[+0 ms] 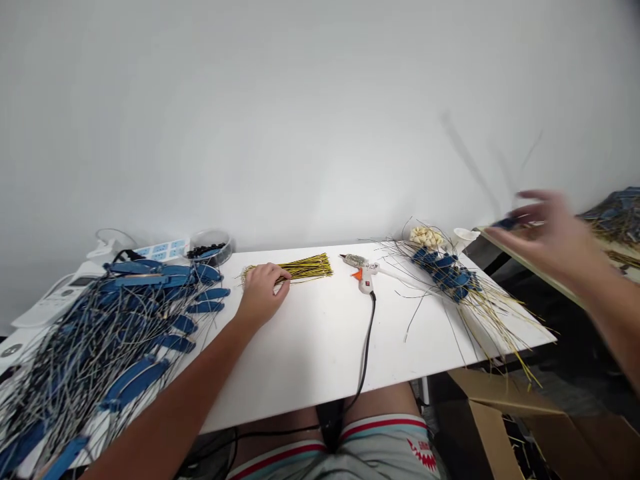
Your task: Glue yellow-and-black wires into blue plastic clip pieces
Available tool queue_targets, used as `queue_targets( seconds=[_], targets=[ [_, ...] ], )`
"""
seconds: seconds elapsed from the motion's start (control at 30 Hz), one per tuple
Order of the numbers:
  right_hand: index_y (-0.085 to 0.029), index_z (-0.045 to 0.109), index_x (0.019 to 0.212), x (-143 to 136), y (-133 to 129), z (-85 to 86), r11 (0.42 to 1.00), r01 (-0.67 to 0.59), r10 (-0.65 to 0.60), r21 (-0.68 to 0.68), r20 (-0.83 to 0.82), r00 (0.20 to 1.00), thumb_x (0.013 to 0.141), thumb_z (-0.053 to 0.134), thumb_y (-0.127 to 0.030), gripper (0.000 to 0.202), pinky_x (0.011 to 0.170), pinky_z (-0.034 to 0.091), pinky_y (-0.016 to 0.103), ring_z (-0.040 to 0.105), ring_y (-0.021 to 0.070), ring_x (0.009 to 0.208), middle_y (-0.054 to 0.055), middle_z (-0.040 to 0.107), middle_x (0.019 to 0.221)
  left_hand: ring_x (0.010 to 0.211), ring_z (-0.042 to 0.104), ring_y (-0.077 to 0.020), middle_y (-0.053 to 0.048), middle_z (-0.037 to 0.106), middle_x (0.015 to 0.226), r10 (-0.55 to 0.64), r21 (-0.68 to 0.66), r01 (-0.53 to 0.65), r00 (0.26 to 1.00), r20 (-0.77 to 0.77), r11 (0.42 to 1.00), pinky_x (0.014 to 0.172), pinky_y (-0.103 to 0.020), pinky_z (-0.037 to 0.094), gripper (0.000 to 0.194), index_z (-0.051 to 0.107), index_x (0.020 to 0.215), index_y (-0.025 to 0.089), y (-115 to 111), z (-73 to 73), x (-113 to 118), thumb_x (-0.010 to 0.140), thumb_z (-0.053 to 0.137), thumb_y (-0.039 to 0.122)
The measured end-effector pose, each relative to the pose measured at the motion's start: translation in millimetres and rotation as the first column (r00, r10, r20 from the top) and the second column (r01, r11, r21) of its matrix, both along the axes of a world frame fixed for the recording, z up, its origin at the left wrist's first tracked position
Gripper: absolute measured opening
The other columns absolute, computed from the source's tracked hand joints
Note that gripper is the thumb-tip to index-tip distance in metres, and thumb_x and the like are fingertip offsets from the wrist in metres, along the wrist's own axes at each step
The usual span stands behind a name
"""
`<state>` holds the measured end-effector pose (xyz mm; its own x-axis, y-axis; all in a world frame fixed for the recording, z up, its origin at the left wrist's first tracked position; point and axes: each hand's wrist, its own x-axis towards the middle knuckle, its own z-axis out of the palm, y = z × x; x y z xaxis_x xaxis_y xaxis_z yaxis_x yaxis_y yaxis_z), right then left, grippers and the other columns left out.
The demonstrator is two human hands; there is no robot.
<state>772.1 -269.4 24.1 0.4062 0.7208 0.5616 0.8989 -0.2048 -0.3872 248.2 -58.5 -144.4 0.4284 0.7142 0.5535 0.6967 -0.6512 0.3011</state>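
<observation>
My left hand [264, 291] rests on the table with its fingers curled over the left end of a bundle of thin yellow-and-black wires [310, 268]. Raised at the right, my right hand [547, 230] is smeared by motion. Between its fingertips is a small dark blue piece [505, 223], with blurred thin wires sticking up from it. A clear and white hot glue gun [367, 272] with an orange trigger lies mid-table, right of the bundle. Below my right hand, several blue fabric-like pieces with wire stems [447, 272] are heaped together.
Many blue pieces on grey wires [145, 293] cover the table's left side. Behind them stand a clear bowl of black bits [213, 248] and a power strip [163, 251]. Cream-coloured pieces [426, 236] lie at the back right. The glue gun's cord [369, 347] hangs over the front edge, near a cardboard box [493, 427].
</observation>
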Motion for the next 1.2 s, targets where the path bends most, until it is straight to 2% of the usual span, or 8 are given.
queue_targets(
  seconds=[0.17,0.3,0.43,0.53,0.67,0.8,1.03,1.2],
  targets=[
    [-0.009,0.046,0.157,6,81,-97.7,0.968,0.038,-0.041,-0.246,-0.004,0.999,0.081,0.078,-0.067,0.101,0.098,0.053,0.053,0.067,0.0427,0.12,0.027,0.069,0.135,0.111,0.063,-0.0285,-0.006,0.071,0.108,0.022,0.007,-0.022,0.999,-0.025,1.0,0.109,-0.05,0.039,0.017,0.072,0.105,0.025,0,0.9,-5,0.1,0.057,0.031],
    [-0.01,0.047,0.157,-8,85,-143.8,0.99,0.129,-0.12,-0.054,0.152,0.981,0.09,0.067,-0.06,0.086,0.116,0.039,0.059,0.058,0.0438,0.135,0.026,0.064,0.145,0.112,0.061,-0.0292,-0.007,0.07,0.108,0.022,-0.018,-0.023,1.0,-0.015,1.0,0.108,-0.05,0.039,0.017,0.072,0.105,0.024,0,-1.4,-8,0.1,0.057,0.031],
    [-0.015,0.05,0.154,-45,66,-147.5,0.977,0.082,-0.123,0.196,0.209,0.97,0.099,0.059,-0.052,0.067,0.127,0.025,0.06,0.05,0.0397,0.147,0.023,0.058,0.153,0.112,0.061,-0.0278,-0.007,0.07,0.11,0.008,-0.021,-0.009,1.0,-0.026,1.0,0.107,-0.048,0.039,0.015,0.071,0.105,0.024,-2,-0.9,-7,0.1,0.058,0.029],
    [-0.019,0.058,0.144,-85,65,-142.0,0.961,-0.156,0.107,0.228,0.215,0.971,0.1,0.061,-0.047,0.053,0.121,0.036,0.059,0.054,0.0394,0.143,0.021,0.062,0.147,0.112,0.061,-0.0261,-0.006,0.071,0.113,-0.004,-0.015,0.004,0.999,-0.049,1.0,0.107,-0.046,0.04,0.014,0.071,0.106,0.024,-5,3.0,-4,0.101,0.059,0.029],
    [-0.022,0.064,0.132,-144,94,-139.8,0.841,-0.462,0.421,0.28,0.196,0.885,0.099,0.064,-0.037,0.036,0.115,0.044,0.053,0.061,0.0344,0.132,0.017,0.066,0.137,0.114,0.062,-0.0252,-0.007,0.071,0.115,0.02,0.002,-0.02,0.997,-0.074,1.0,0.108,-0.044,0.041,0.016,0.07,0.108,0.024,-14,9.4,-1,0.103,0.057,0.031],
    [-0.022,0.067,0.123,-188,128,-149.1,0.757,-0.582,0.562,0.296,0.16,0.812,0.103,0.059,-0.03,0.023,0.109,0.048,0.051,0.062,0.0312,0.124,0.015,0.067,0.13,0.121,0.061,-0.0272,-0.009,0.071,0.122,0.098,0.041,-0.093,0.986,-0.136,0.995,0.114,-0.047,0.039,0.021,0.071,0.113,0.023,-18,25.1,-16,0.104,0.054,0.033],
    [-0.023,0.07,0.117,-200,133,-165.9,0.715,-0.634,0.641,0.294,0.085,0.763,0.104,0.059,-0.028,0.018,0.101,0.049,0.048,0.063,0.0287,0.113,0.011,0.068,0.119,0.128,0.06,-0.0411,-0.018,0.071,0.128,0.33,0.08,-0.322,0.89,-0.315,0.943,0.112,-0.06,0.039,0.038,0.073,0.121,0.02,15,99.5,-149,0.097,0.055,0.044],
    [-0.024,0.07,0.106,-188,131,-155.8,0.74,-0.568,0.609,0.36,0.002,0.793,0.105,0.058,-0.03,0.014,0.097,0.049,0.047,0.06,0.0295,0.108,0.01,0.066,0.109,0.112,0.068,-0.0334,-0.007,0.078,0.113,0.275,-0.07,-0.406,0.725,-0.632,0.911,0.107,-0.049,0.045,0.038,0.075,0.105,0.027,23,117.9,-227,0.091,0.06,0.06]
  ],
)
